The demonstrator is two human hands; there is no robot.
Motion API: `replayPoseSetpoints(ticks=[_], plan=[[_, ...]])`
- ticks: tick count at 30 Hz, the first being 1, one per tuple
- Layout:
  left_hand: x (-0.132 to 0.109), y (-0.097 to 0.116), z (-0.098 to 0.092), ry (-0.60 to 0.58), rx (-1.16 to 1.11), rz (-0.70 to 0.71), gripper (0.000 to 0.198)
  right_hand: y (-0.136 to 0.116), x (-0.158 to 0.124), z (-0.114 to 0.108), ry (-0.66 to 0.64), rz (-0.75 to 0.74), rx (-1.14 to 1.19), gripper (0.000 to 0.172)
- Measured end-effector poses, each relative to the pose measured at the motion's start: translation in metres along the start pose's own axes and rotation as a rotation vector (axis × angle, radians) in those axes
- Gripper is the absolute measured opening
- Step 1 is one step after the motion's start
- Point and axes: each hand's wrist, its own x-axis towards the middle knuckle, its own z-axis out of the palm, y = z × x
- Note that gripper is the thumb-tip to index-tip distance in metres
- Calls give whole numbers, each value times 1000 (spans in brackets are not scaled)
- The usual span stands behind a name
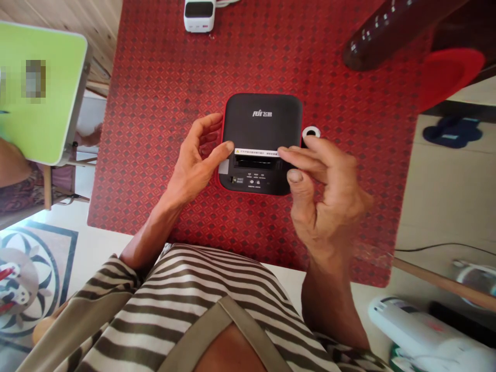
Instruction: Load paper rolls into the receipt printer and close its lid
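A black box-shaped printer (260, 124) with a white logo sits in the middle of a red patterned tablecloth (163, 93). A white label strip (257, 152) runs across it above a paper slot. My left hand (196, 163) rests against the printer's left side, fingers curled, the thumb tip touching the strip's left end. My right hand (323, 188) is at the printer's right front corner, fingers pressed together at the strip's right end. A small white ring (311, 132) lies beside the printer, just past my right fingers.
A small white device (199, 14) stands at the cloth's far edge. A dark ribbed object (387, 28) and a red seat (449, 72) are at the upper right. A green table (39, 88) is on the left. White appliances (422, 336) lie on the floor at the lower right.
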Motion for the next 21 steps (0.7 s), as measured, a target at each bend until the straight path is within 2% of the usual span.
replayPoseSetpoints(ticks=[4, 6, 12, 17, 21], plan=[[-16, 16, -1, 4, -45, -27, 60, 6, -21, 11, 270, 70, 1, 46], [-24, 20, -1, -15, -45, -25, 66, 5, -32, 16, 328, 127, 41, 44], [-30, 19, 3, -25, -122, -19, 65, -11, -54, 21, 253, 297, -6, 40], [-27, 16, 2, -15, -19, 5, 66, -14, -53, 27, 338, 271, 30, 42], [-26, 11, 2, -15, 14, 10, 63, -14, -53, 28, 337, 262, 63, 41]])
